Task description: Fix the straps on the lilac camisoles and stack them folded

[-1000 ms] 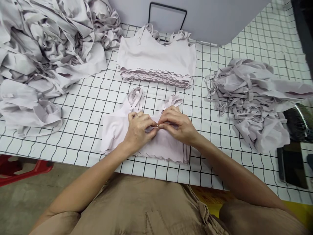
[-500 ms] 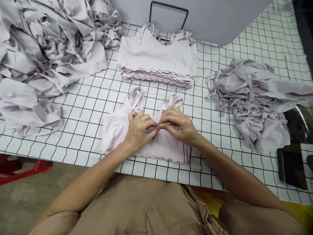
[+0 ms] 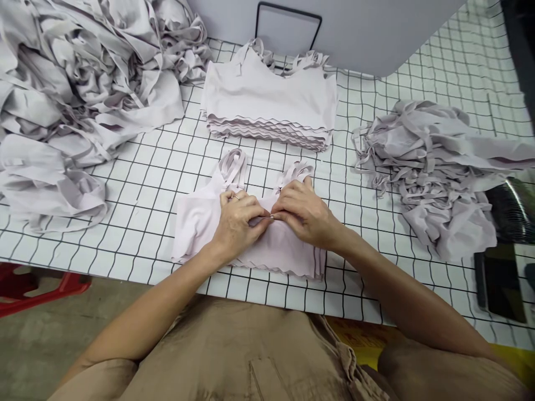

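Observation:
A pale lilac bra top [image 3: 288, 253] lies flat in front of me, its looped straps pointing away and its wavy hem towards me; several layers show at its sides. My left hand [image 3: 240, 220] rests on it, thumb and forefinger pinched at the middle of the neckline. My right hand [image 3: 307, 214] meets it there fingertip to fingertip, also pinching. A thin pale sliver shows between the fingertips; whether it is a pin, thread or fabric edge I cannot tell. Just beyond lies a neat stack of bra tops [image 3: 270, 94].
A big heap of loose bra tops [image 3: 92, 72] fills the left of the checked table [image 3: 137, 223]. A smaller pile [image 3: 434, 167] lies at right, near a dark phone-like object [image 3: 501, 284]. A grey panel with a black wire handle [image 3: 288, 8] stands behind. A red stool [image 3: 50, 289] is lower left.
My right hand has shifted very slightly, with one finger now raised a little near the right strap. My left hand and the bra top stay where they were.

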### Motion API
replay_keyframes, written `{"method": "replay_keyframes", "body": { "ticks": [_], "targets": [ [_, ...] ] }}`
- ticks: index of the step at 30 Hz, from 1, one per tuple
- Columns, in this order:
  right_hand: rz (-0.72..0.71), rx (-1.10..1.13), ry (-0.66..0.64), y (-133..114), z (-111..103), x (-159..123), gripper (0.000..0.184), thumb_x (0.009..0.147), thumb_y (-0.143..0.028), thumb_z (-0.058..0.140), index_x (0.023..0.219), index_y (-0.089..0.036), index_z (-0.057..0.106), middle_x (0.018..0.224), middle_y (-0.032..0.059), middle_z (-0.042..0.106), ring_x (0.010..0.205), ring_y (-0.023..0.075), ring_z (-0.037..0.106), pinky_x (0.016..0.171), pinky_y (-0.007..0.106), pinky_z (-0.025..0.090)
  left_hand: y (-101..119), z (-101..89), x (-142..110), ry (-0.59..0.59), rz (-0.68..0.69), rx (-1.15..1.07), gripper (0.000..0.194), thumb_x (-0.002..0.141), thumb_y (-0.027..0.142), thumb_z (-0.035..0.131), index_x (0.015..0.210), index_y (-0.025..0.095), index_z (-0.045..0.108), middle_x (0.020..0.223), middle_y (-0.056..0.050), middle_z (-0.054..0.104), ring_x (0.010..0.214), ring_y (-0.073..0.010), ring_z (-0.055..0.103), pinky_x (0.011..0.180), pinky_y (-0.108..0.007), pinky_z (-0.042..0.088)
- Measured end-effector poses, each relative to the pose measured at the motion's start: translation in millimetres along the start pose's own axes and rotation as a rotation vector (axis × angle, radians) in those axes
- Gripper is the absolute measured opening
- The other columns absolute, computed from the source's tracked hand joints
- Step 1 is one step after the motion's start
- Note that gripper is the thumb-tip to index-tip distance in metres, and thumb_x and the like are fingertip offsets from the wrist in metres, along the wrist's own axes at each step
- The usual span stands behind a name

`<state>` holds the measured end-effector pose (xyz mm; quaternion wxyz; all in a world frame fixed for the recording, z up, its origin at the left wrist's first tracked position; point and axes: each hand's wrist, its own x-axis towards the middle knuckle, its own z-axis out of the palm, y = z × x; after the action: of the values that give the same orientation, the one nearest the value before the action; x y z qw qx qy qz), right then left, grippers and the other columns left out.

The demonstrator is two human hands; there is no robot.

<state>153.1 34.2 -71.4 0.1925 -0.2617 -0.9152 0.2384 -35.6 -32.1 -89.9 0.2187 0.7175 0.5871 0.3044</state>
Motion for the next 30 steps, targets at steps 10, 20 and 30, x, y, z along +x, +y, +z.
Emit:
{"method": "replay_keyframes", "body": {
  "ticks": [10, 20, 30],
  "targets": [
    [-0.069, -0.145, -0.282, -6, -24, 13, 0.037, 0.098, -0.008, 0.04, 0.072, -0.019, 0.064, 0.068, 0.0019, 0.056, 0.08, 0.0188, 0.044, 0.109, 0.071, 0.018, -2, -3.3, -1, 0.003, 0.041, -0.053, 0.017, 0.089, 0.03, 0.073, 0.073, 0.024, 0.074, 0.07, 0.002, 0.066, 0.075, -0.0175, 0.056, 0.091, -0.042, 0.03],
    [0.249, -0.089, -0.239, 38, -82, 67, 0.026, 0.095, -0.038, 0.057, 0.084, -0.019, 0.07, 0.077, 0.0045, 0.062, 0.09, 0.0226, 0.053, 0.1, 0.051, 0.033, -7, 1.7, 2, 0.007, 0.041, 0.018, 0.013, 0.084, 0.029, 0.078, 0.076, 0.021, 0.071, 0.077, 0.001, 0.072, 0.082, -0.019, 0.061, 0.094, -0.042, 0.031],
    [0.187, -0.401, 0.001, -40, 3, -17, 0.064, 0.106, -0.045, 0.03, 0.163, -0.018, 0.016, 0.166, 0.0132, 0.028, 0.155, 0.031, 0.022, 0.123, 0.061, 0.021, -5, -45.0, -58, 0.104, 0.282, 0.319, 0.061, 0.104, 0.021, 0.044, 0.16, 0.021, 0.021, 0.161, -0.017, 0.038, 0.153, -0.0286, 0.028, 0.124, -0.056, 0.021]
  ]
}}
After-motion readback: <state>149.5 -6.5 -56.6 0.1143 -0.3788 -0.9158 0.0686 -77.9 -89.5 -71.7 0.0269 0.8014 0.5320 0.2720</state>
